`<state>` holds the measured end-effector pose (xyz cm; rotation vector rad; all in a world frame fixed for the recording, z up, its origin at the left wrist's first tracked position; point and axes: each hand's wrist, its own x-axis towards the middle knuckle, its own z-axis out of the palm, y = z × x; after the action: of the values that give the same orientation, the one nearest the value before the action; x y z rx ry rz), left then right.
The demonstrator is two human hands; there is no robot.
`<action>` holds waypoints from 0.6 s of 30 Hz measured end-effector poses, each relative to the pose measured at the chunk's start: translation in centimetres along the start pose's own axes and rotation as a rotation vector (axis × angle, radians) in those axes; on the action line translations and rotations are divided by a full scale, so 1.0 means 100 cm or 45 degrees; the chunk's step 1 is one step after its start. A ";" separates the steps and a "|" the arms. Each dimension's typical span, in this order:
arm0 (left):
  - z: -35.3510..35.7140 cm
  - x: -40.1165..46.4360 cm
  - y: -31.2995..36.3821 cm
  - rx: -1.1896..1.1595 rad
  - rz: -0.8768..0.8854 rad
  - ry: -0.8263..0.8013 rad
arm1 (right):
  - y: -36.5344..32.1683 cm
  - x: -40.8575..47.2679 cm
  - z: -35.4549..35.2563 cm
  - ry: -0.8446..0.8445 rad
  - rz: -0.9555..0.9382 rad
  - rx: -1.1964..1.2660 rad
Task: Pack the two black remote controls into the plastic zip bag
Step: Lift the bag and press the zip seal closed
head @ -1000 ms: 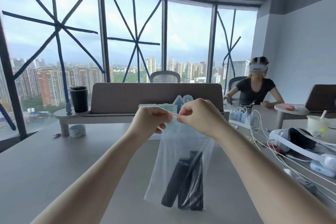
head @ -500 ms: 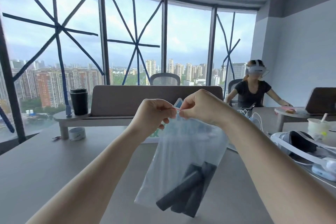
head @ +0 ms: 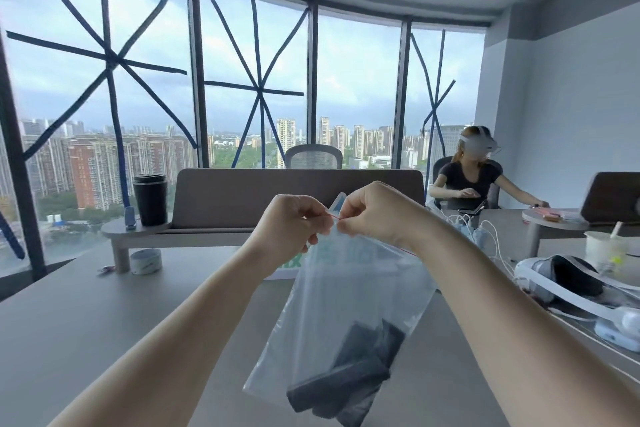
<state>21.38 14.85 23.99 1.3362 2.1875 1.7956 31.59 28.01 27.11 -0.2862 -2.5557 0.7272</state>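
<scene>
A clear plastic zip bag (head: 349, 291) hangs in the air in front of me, above the grey table (head: 86, 319). Two black remote controls (head: 349, 371) lie inside it at the bottom, tilted and partly overlapping. My left hand (head: 291, 225) and my right hand (head: 374, 211) both pinch the bag's top edge along its red zip line, fingertips almost touching each other. The bag slants down to the left from my hands.
A black tumbler (head: 151, 198) stands on a small round shelf at the left, with a tape roll (head: 146, 261) below it. White headsets (head: 568, 281), cables and a cup (head: 606, 250) crowd the right side. A person wearing a headset (head: 467, 177) sits at the back right.
The bag has been lifted and has swung up toward me, so the remotes went from upright to lying slanted. My view has tilted upward. Both hands stay pinched on the top edge.
</scene>
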 end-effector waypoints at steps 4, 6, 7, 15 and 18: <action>0.000 0.001 -0.004 0.039 0.018 0.054 | 0.001 -0.001 0.002 0.041 0.019 -0.025; -0.003 0.001 -0.004 0.027 0.021 0.039 | 0.002 -0.002 0.001 0.019 -0.002 0.051; -0.004 0.000 -0.003 0.020 0.022 0.025 | 0.003 -0.002 0.000 0.010 -0.023 0.074; -0.011 0.003 0.001 -0.045 -0.013 -0.054 | 0.002 0.003 -0.006 -0.042 -0.067 0.051; -0.011 0.004 0.001 -0.057 -0.017 -0.049 | 0.002 0.003 -0.003 0.018 -0.077 0.000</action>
<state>20.61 14.25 24.65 1.3324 2.1193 1.7875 31.49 28.40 27.36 -0.2122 -2.5392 0.7002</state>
